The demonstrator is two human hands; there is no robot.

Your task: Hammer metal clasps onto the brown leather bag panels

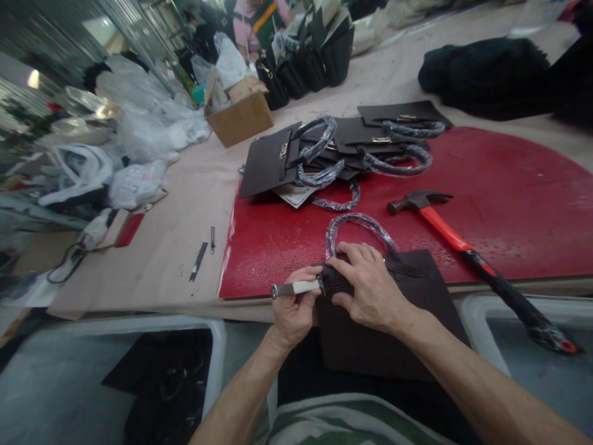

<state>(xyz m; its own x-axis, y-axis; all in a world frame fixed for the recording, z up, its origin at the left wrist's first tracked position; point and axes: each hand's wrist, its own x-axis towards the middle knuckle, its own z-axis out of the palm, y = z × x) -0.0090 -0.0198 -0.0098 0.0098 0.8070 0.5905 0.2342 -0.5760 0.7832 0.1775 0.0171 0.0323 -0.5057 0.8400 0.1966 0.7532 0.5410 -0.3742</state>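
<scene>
My left hand (295,309) is closed around a short metal punch (296,288), which lies tilted nearly flat with its tip at the edge of a dark brown bag panel (370,343). The panel overhangs the table's near edge. A handle (361,220) wrapped in clear plastic arches up from its top. My right hand (368,287) grips the panel's upper part below the handle, thumb and index finger beside the punch tip. What lies beneath its fingers is hidden. To the right, a claw hammer (445,228) with a red and black grip rests on a red mat (500,204).
Several similar panels with wrapped handles (398,162) are piled behind. A cutter blade (198,261) and a small metal rod (212,240) lie left of the mat. Plastic bins (217,346) stand below the edge. Farther back are a cardboard box (241,117), black bags (336,55) and a person (254,25).
</scene>
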